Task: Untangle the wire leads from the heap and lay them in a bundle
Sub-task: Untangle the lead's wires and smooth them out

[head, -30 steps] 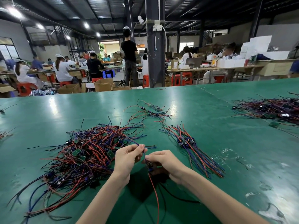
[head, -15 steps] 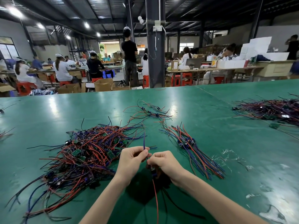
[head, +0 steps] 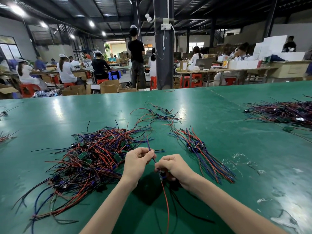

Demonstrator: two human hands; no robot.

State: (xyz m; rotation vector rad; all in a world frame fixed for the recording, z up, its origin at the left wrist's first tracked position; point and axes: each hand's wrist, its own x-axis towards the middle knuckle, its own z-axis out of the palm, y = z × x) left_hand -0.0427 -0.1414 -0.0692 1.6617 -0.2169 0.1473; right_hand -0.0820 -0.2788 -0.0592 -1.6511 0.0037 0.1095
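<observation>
A tangled heap of red, blue and black wire leads with small green boards (head: 87, 159) lies on the green table, left of my hands. My left hand (head: 136, 162) pinches a purple lead (head: 150, 152) that sticks up past its fingers. My right hand (head: 172, 166) grips the same lead's small board (head: 162, 174), from which red and black wires hang toward me. A straightened bundle of leads (head: 202, 154) lies to the right of my right hand.
A few loose leads (head: 158, 114) lie farther back. Another heap (head: 285, 114) sits at the far right, with wire ends at the left edge (head: 6, 135). Plastic scraps (head: 239, 159) lie on the green table (head: 219, 132). People work at benches beyond.
My hands have drawn slightly apart, and the purple lead now stands free of the heap between them.
</observation>
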